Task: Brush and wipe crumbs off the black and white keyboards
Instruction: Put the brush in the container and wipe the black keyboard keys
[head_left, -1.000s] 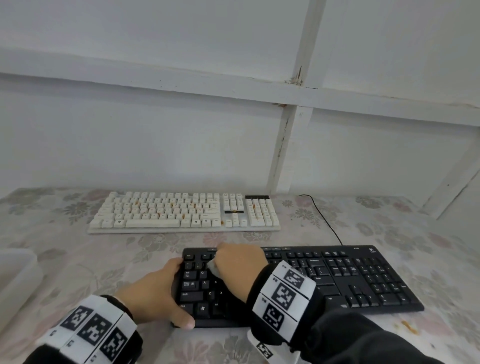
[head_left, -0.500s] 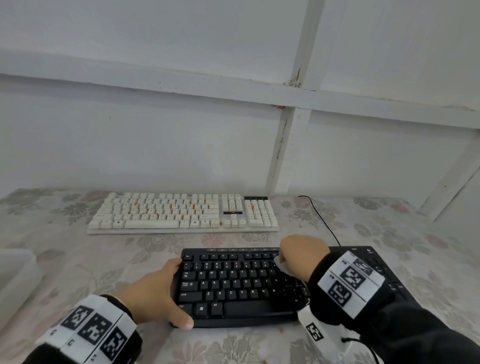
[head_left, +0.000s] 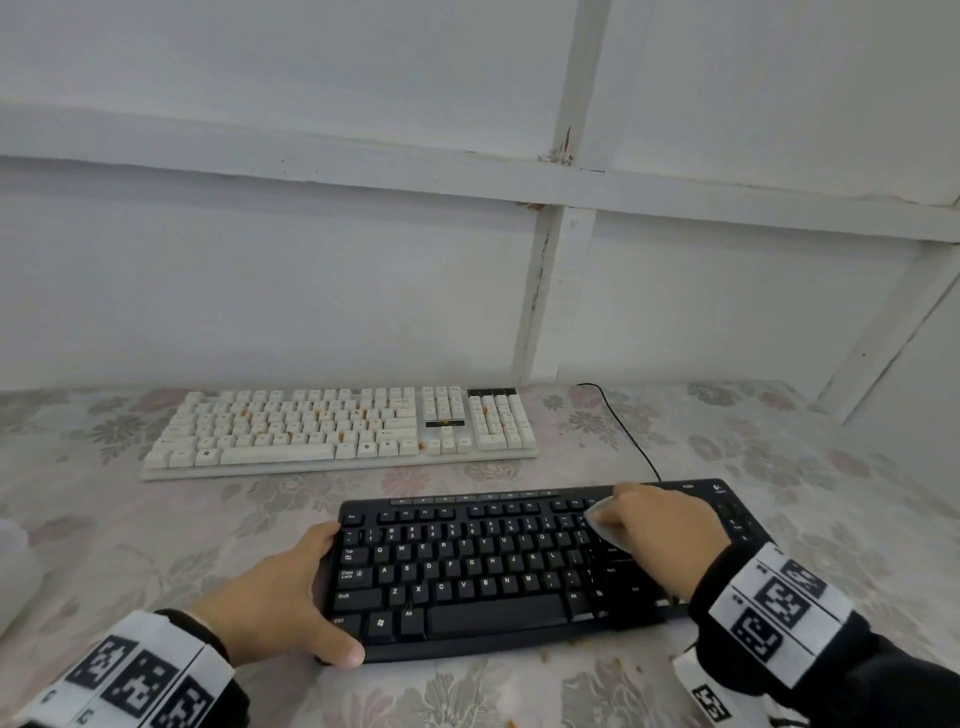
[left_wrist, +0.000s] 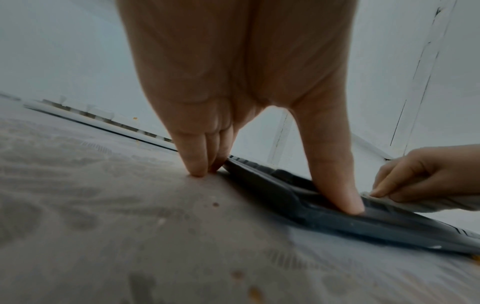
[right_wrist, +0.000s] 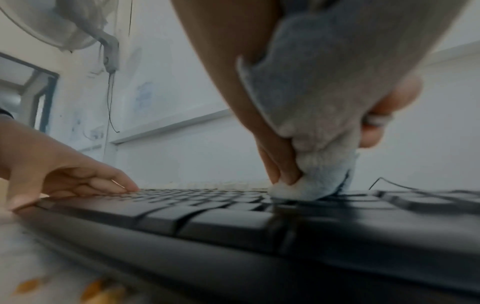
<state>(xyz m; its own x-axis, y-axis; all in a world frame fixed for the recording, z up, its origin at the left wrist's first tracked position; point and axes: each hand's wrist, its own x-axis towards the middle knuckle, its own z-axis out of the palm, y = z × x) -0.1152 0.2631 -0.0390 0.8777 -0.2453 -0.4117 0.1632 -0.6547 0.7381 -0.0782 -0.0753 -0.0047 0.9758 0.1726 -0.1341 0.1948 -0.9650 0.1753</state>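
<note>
**Inspector:** Position of the black keyboard (head_left: 467, 571)?

**Assistant:** It is found flat on the floral tablecloth (head_left: 779, 457), nearest the person. The white keyboard (head_left: 337, 431) lies behind it, well apart, with orange crumbs (head_left: 244, 414) seen among its keys.

**Inspector:** The left hand (head_left: 275, 597)?

**Assistant:** The keyboard's left end is braced by it: the thumb (left_wrist: 335, 185) is pressed on the front corner, the fingers (left_wrist: 197, 162) set against the far corner. The fingers are held fairly straight.

**Inspector:** The right hand (head_left: 660, 535)?

**Assistant:** A white cloth (right_wrist: 319, 144) is pinched in its curled fingers and pressed onto the keys right of the letter block.

**Inspector:** Debris elsewhere?

**Assistant:** Loose crumbs (head_left: 545, 657) are noted on the tablecloth just before the black keyboard's front edge.
</note>
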